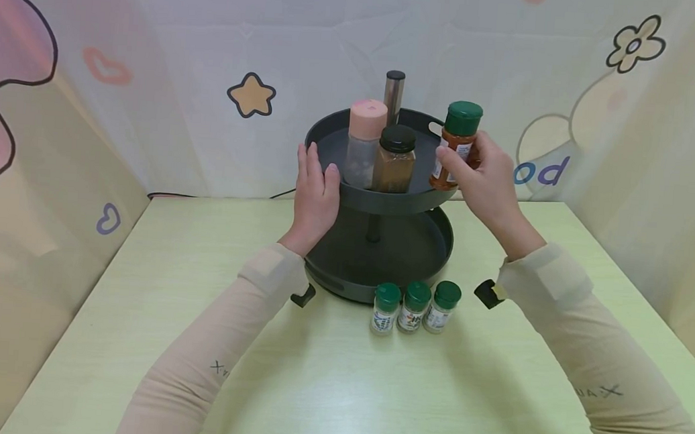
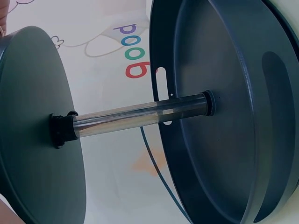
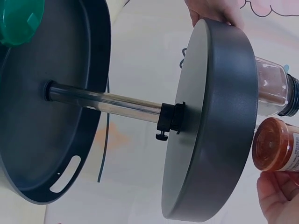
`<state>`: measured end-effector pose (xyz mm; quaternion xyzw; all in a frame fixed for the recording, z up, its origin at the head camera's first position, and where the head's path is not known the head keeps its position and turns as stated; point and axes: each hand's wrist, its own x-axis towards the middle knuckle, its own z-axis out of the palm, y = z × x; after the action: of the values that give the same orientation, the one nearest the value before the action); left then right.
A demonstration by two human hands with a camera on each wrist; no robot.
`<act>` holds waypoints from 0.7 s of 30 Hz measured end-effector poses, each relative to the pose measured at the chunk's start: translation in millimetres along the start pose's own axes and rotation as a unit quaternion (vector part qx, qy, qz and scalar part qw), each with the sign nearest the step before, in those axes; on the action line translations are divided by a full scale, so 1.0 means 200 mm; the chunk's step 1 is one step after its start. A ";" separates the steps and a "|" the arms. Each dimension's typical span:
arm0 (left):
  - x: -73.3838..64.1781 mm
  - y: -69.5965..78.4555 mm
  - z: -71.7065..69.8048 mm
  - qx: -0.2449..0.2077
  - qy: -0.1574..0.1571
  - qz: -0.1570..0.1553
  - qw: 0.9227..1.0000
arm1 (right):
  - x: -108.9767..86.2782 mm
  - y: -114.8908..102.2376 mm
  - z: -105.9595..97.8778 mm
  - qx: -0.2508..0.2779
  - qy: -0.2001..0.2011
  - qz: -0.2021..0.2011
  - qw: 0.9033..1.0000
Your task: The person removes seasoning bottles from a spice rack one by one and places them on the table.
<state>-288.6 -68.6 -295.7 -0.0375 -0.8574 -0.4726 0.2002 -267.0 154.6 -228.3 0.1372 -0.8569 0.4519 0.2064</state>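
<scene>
My right hand [image 1: 486, 176] pinches a spice jar [image 1: 458, 141] with a green cap and red-orange contents between thumb and fingers. The jar is upright at the right rim of the upper tier of a dark two-tier tray stand [image 1: 379, 202]; in the right wrist view its base shows close beside that tier's wall. My left hand [image 1: 317, 198] rests against the upper tier's left side, fingers straight. On that tier stand a pink-capped clear bottle [image 1: 362, 157] and a black-capped jar of brown powder [image 1: 395, 163], in front of the metal post [image 1: 394, 96].
Three small green-capped spice jars [image 1: 414, 309] stand in a row on the pale table [image 1: 323, 390], before the lower tier [image 1: 374, 262]. A patterned curtain [image 1: 214, 46] hangs behind the table, with a dark cable [image 2: 159, 170] running along behind the stand.
</scene>
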 end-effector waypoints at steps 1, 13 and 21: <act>0.00 0.00 0.00 -0.001 0.000 0.000 1.000 | 0.00 0.00 0.00 0.002 0.002 0.000 1.000; 0.00 0.00 0.00 0.000 0.001 0.001 1.000 | -0.05 0.03 -0.05 0.010 0.020 0.001 1.000; 0.00 -0.01 0.00 0.002 0.001 0.001 1.000 | -0.08 0.06 -0.07 0.000 0.024 -0.002 1.000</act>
<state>-289.7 -69.0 -296.5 -0.0379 -0.8579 -0.4709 0.2018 -255.3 173.5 -238.4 0.1283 -0.8515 0.4546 0.2276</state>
